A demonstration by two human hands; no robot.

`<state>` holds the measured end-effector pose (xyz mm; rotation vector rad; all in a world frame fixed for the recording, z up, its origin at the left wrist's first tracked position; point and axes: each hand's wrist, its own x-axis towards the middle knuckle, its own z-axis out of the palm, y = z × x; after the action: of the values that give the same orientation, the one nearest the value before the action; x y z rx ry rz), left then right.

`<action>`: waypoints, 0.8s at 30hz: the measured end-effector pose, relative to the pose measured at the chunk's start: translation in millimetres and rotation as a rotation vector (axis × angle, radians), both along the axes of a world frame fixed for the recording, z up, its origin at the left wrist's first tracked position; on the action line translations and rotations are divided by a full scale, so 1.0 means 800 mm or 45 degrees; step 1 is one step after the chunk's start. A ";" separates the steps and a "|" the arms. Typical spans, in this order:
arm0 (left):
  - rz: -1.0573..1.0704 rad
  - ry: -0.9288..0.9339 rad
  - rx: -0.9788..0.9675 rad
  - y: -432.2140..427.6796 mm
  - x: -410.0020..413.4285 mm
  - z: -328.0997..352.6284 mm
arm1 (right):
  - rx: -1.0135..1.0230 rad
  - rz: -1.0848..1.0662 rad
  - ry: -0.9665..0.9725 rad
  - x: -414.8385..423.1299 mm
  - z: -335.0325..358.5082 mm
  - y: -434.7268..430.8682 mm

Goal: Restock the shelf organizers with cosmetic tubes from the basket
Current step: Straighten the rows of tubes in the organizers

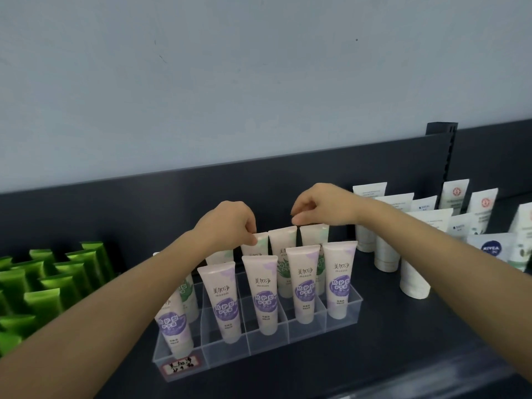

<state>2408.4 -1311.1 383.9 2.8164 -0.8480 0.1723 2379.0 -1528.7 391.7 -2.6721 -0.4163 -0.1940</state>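
A clear acrylic organizer (342,321) stands on the dark shelf (417,341). Its front row holds several pale pink tubes with purple labels (262,295). The back row holds pink tubes with green leaf prints (283,254). My left hand (227,223) pinches the top edge of a back-row tube (257,244) left of centre. My right hand (322,204) pinches the top edge of the back-row tube on the right (315,233). The basket is out of view.
Several green tubes (49,283) stand in rows at the left. White tubes (385,249) and a blue-labelled Nivea tube (492,249) stand at the right. A dark back panel (172,203) and an upright post (449,148) rise behind the shelf. A handwritten label (180,367) sits on the organizer's front.
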 end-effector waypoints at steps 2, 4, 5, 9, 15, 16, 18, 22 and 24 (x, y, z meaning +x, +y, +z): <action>0.000 0.005 0.015 0.001 0.000 0.000 | -0.020 -0.015 0.087 -0.002 0.003 -0.015; -0.001 0.012 0.027 0.003 0.000 -0.002 | -0.097 -0.025 0.150 -0.001 -0.001 -0.024; -0.004 0.010 0.033 0.004 0.000 -0.003 | -0.140 -0.031 0.149 -0.001 -0.005 -0.026; -0.005 0.010 0.035 0.006 0.000 -0.003 | -0.155 -0.071 0.058 0.001 -0.018 -0.027; 0.012 0.033 -0.038 0.011 -0.003 0.003 | -0.176 -0.109 -0.006 0.003 -0.018 -0.024; 0.014 0.037 -0.039 0.013 -0.004 0.004 | -0.175 -0.117 -0.011 0.004 -0.018 -0.024; 0.024 0.038 -0.037 0.016 -0.005 0.004 | -0.184 -0.140 -0.032 0.006 -0.020 -0.027; 0.055 0.031 -0.020 0.024 -0.005 0.007 | -0.167 -0.194 -0.076 0.008 -0.025 -0.033; 0.074 0.036 -0.024 0.029 -0.005 0.009 | -0.156 -0.198 -0.082 0.006 -0.026 -0.033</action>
<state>2404.6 -1288.0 391.1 2.8207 -0.7553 0.1479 2384.2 -1555.3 370.5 -2.8262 -0.2472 -0.3107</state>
